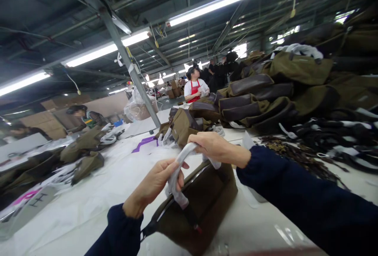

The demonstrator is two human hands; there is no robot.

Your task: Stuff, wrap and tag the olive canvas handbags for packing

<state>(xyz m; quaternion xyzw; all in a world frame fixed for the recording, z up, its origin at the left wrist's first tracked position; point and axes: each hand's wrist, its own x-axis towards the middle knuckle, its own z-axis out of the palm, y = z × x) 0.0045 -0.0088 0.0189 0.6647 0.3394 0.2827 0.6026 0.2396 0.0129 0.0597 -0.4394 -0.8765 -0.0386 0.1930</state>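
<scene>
An olive-brown bag (206,205) with dark trim rests on the white table, below both hands. Its handle (175,181) is wrapped in whitish material and arches above the bag's top. My left hand (156,181) has its thumb and fingers closed round the left side of the handle. Near the top of the arch, my right hand (209,145) grips the same wrapped handle, its fingertips partly hidden. A dark strap end with a small red tip hangs from the handle's lower end over the bag's side.
Olive bags (245,102) are piled at the back right, with black straps (333,138) beside them. More bags (85,146) lie at the left. A slanted metal post (130,67) stands beyond the white table (118,185). A person in a red apron (195,89) is farther back.
</scene>
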